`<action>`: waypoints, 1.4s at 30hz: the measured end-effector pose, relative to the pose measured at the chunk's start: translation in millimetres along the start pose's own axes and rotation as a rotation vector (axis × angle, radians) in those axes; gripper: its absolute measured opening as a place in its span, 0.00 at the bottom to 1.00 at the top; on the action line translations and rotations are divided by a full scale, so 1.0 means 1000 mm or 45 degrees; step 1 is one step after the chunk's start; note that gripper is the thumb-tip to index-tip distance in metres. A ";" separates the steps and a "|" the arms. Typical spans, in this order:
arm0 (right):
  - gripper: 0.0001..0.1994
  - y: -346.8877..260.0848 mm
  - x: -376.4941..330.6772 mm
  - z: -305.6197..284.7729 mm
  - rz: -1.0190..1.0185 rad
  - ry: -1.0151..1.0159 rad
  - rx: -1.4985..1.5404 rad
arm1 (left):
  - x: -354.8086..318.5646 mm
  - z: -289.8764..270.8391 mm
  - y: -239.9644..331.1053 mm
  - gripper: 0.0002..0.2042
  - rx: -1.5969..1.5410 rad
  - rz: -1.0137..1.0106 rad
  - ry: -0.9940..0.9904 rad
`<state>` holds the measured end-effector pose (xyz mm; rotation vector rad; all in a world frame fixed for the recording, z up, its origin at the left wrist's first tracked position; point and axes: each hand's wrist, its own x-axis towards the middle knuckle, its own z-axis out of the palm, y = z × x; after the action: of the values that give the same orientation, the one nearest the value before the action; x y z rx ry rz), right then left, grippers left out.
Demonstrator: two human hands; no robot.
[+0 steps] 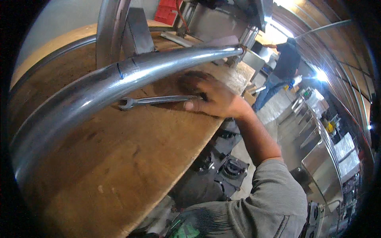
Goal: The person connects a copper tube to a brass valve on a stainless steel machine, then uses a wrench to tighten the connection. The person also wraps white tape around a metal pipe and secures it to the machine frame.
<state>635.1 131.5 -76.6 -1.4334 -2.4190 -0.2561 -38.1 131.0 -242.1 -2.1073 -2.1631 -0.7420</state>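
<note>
A silver open-ended wrench lies low over the brown work table, its open jaw pointing left. My right hand is closed at the wrench's other end, the thumb along its near side and the curled fingers slightly blurred. Just beyond the wrench, a long curved metal tube sweeps from the lower left to the upper right, with dark marker lines around its middle. My left hand is out of view.
Upright metal posts rise behind the tube, near a red crate. Past the table's right edge, a person in dark clothes stands in the aisle. Stainless steel benches line the right side. Black parts sit below the table edge.
</note>
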 end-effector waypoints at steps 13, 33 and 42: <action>0.41 -0.007 0.000 -0.003 0.230 -0.053 0.128 | -0.056 -0.061 0.012 0.29 0.025 -0.031 0.039; 0.31 -0.006 -0.018 -0.013 -0.093 0.385 0.564 | -0.152 -0.072 0.378 0.28 -0.960 0.266 0.352; 0.18 0.036 -0.093 -0.016 -0.602 0.832 1.429 | -0.077 -0.032 0.589 0.18 -1.549 0.657 -0.165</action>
<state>710.6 67.6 -95.3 -0.2137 -1.7489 0.4218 518.3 29.0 -57.7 -2.9923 -1.0418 -2.2171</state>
